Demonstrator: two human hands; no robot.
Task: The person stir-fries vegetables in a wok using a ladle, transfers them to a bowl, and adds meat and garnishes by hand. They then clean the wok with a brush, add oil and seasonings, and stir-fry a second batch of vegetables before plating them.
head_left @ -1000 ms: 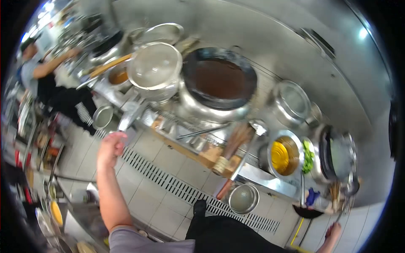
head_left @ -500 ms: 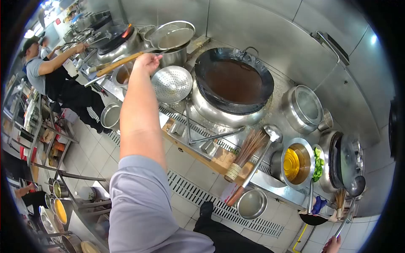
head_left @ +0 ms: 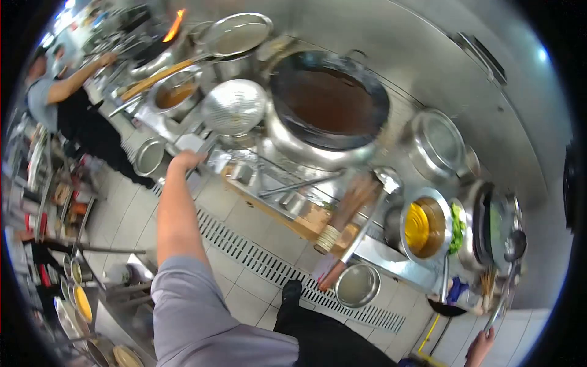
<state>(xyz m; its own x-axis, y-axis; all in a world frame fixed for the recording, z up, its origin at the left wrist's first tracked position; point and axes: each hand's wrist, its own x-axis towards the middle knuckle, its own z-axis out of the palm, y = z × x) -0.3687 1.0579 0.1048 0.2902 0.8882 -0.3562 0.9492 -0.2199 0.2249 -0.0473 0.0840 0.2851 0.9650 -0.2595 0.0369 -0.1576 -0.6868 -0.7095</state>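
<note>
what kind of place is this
Most likely a commercial restaurant kitchen: a large wok sits in a steel cooking line, a flame burns at the next station, where another person works, and a long drain grate runs along the floor.

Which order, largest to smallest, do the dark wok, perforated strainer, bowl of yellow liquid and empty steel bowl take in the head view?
1. dark wok
2. perforated strainer and bowl of yellow liquid: they look alike, so unranked
3. empty steel bowl, smallest
</note>
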